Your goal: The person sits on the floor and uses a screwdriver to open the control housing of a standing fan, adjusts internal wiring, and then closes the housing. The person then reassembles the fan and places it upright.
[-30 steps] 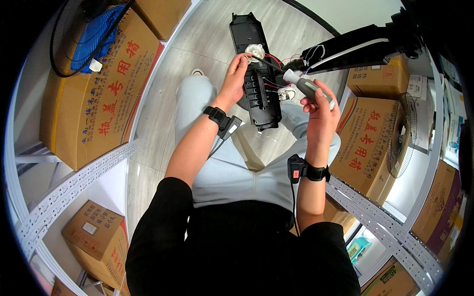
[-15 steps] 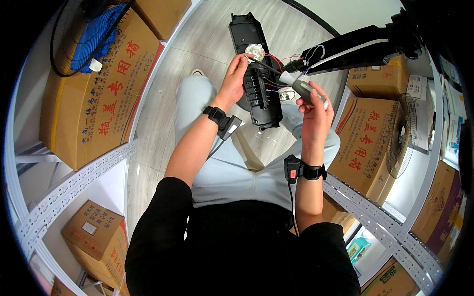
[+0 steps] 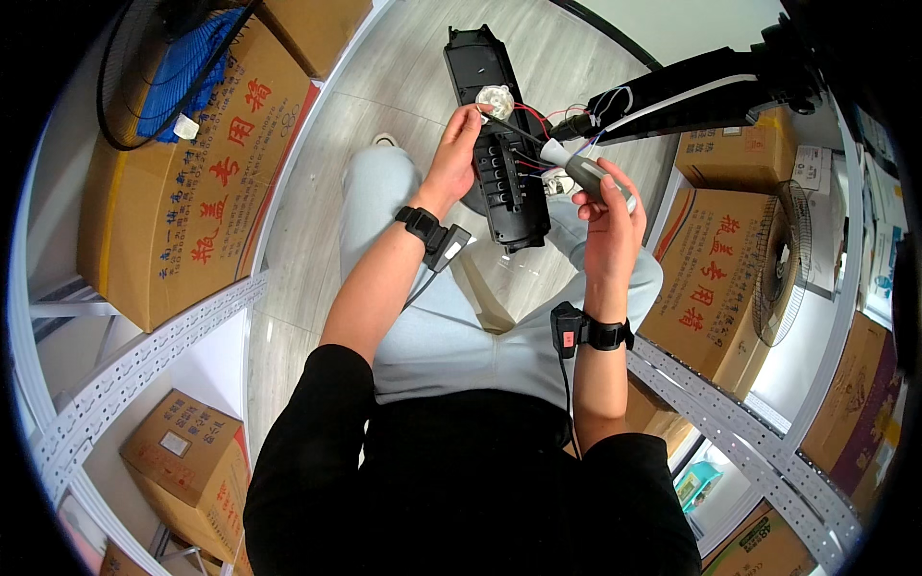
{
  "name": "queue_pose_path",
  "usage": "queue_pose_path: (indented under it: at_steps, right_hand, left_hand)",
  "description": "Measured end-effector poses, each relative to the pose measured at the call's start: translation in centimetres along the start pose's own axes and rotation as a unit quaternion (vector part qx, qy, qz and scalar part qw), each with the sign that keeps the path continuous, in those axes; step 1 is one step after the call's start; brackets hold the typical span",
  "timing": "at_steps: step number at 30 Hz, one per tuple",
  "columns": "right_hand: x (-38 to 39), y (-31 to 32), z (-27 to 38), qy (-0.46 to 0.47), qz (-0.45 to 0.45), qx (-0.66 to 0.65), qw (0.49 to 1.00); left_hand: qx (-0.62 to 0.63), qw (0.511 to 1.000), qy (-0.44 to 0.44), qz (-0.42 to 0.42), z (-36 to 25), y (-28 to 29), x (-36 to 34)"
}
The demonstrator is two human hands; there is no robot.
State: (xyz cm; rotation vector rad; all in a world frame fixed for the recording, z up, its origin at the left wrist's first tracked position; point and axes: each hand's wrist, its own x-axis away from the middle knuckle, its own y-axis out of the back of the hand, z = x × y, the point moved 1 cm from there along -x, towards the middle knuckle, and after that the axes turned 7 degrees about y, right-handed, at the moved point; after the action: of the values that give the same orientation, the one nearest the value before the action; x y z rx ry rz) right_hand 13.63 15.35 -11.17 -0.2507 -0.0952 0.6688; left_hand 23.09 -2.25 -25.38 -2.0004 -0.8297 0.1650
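Observation:
My right hand [image 3: 615, 226] is closed around the grey handle of a screwdriver [image 3: 588, 176], whose dark shaft slants up and left over a black plastic housing [image 3: 519, 226]. At the far end of that shaft, my left hand [image 3: 451, 163] is pinched; what its fingertips hold is too small to make out. A row of black push buttons [image 3: 497, 178] runs along the middle of the housing. Just beyond the left fingertips sits a round whitish translucent part [image 3: 495, 100]. Red and blue wires [image 3: 533, 120] link the housing to a black column [image 3: 672, 104] at the right.
Shelves with cardboard boxes flank me, a large box [image 3: 206, 182] on the left and another [image 3: 706, 278] on the right. One round wire fan grille [image 3: 783, 264] leans by the right box; a black fan guard [image 3: 120, 96] is at the upper left.
My right hand and the screwdriver have shifted slightly to the left. The left hand and the housing stay almost where they were.

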Motion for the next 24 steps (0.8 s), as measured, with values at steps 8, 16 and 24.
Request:
queue_pose_path:
  at_steps: [8, 16, 24]
  right_hand:
    - [0.08, 0.14, -0.22, 0.005, 0.002, -0.012, 1.0]
    - [0.25, 0.01, -0.3, 0.001, 0.018, -0.013, 1.0]
    - [0.61, 0.06, -0.79, 0.003, 0.047, -0.017, 0.999]
  left_hand:
    - [-0.002, 1.0, -0.005, 0.001, 0.05, 0.11, -0.03]
    - [-0.004, 1.0, -0.017, 0.001, -0.01, 0.21, -0.02]
    - [0.009, 1.0, -0.008, 0.006, 0.11, 0.86, -0.34]
